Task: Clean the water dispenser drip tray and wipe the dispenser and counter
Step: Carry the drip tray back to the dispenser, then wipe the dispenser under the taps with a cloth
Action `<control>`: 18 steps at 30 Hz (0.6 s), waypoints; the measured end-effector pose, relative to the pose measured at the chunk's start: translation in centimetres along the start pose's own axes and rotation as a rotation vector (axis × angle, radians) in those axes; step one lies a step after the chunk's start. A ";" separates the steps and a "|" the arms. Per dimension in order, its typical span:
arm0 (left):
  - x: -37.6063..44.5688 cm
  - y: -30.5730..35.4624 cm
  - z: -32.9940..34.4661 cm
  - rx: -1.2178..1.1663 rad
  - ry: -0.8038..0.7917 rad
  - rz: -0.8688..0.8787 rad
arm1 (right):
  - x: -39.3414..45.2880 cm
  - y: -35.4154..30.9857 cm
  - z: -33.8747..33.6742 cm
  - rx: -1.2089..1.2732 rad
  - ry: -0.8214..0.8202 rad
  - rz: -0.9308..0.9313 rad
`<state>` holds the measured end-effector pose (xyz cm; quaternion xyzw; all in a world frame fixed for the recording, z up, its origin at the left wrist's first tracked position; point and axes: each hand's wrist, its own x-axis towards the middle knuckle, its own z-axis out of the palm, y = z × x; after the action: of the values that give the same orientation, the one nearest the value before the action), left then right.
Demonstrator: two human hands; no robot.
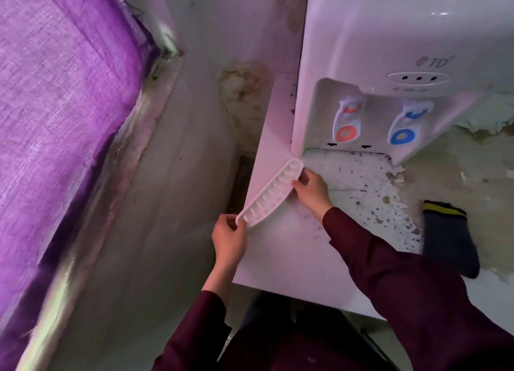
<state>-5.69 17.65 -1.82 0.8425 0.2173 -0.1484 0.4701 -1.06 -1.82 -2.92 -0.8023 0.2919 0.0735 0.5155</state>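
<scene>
A white ribbed drip tray [271,194] is held tilted over the left edge of the counter [286,248]. My left hand [229,238] pinches its near end, and my right hand [311,190] grips its far end. The white water dispenser [389,65] stands at the back with a red tap [346,123] and a blue tap [403,126]. The empty slot [347,155] under the taps shows a stained, speckled surface.
A dark sock-like cloth with a yellow band [450,237] lies on the counter at the right. Peeling, stained counter surface [450,159] spreads beside the dispenser. A purple fabric [55,98] fills the left, with a stained wall [194,120] between it and the counter.
</scene>
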 end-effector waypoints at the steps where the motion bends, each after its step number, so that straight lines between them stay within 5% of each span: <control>1: -0.1 0.1 -0.1 0.026 0.013 0.027 | -0.5 -0.1 -0.5 0.001 -0.003 -0.001; 8: -3.0 2.9 1.1 0.080 0.145 0.388 | -5.5 2.3 -6.2 0.152 0.081 -0.112; 14: -7.6 6.7 8.5 -0.002 -0.185 0.536 | -8.8 8.3 -14.1 0.074 0.369 -0.125; 18: -9.8 8.1 14.0 0.083 -0.436 0.600 | -9.8 13.4 -19.5 -0.184 0.566 -0.021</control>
<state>-10.67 -0.27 1.32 0.8356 -0.1506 -0.1888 0.4934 -19.93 -18.92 -0.45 -0.8373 0.4077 -0.1323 0.3394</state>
